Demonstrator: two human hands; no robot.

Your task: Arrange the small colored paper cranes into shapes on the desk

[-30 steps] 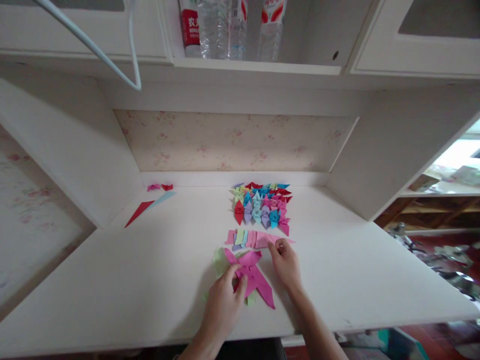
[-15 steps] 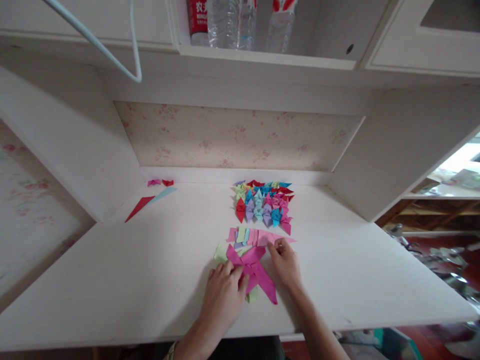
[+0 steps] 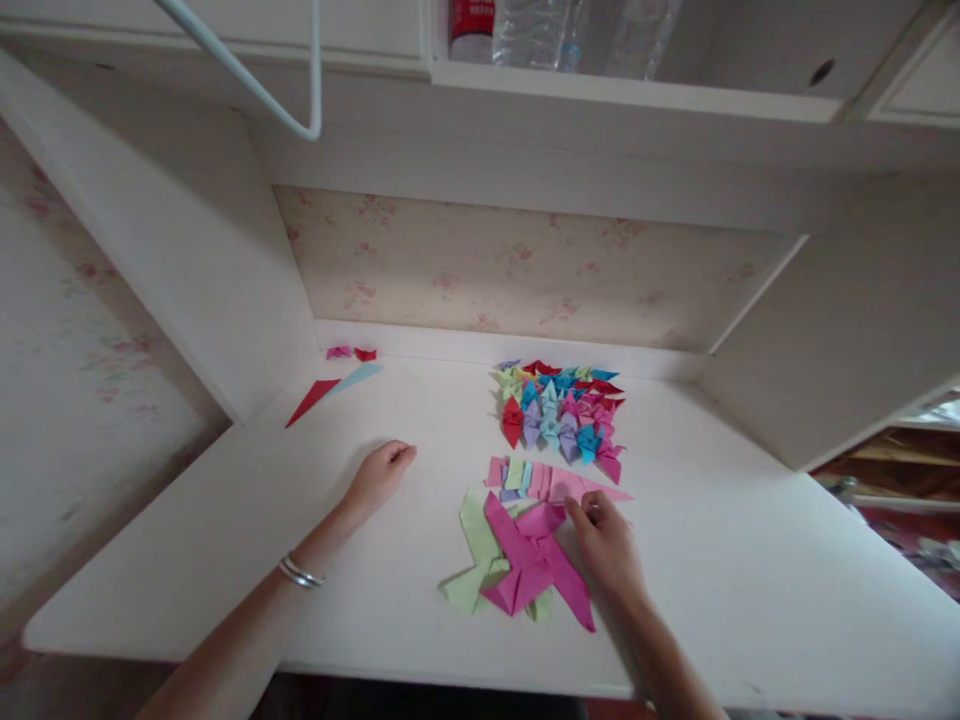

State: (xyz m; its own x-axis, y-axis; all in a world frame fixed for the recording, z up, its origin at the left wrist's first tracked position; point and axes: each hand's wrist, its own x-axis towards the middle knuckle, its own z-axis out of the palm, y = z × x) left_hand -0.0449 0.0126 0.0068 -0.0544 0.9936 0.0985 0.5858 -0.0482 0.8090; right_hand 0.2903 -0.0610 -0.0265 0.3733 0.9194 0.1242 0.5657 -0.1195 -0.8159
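My left hand (image 3: 381,472) hovers over the table to the left of the folded papers, its fingers curled closed with nothing visible in them. My right hand (image 3: 606,540) has thumb and forefinger pinched beside the row of folded paper strips (image 3: 536,481); what lies between the fingertips, if anything, is too small to make out. Just left of it lies a magenta folded paper shape (image 3: 534,560) with several pointed arms. That shape rests on top of light green folded paper (image 3: 480,540), which is partly covered.
Behind the strips stand rows of small colourful origami pieces (image 3: 551,430). At the far left lie a red folded strip (image 3: 311,402), a light blue one (image 3: 356,377) and two small folded pieces (image 3: 352,353). A white cable (image 3: 251,85) hangs by the shelf with bottles (image 3: 529,32).
My left hand has let go of the magenta paper shape and moved left and away, uncovering the green paper below. My right hand has stayed by the strips. The view has turned slightly left.
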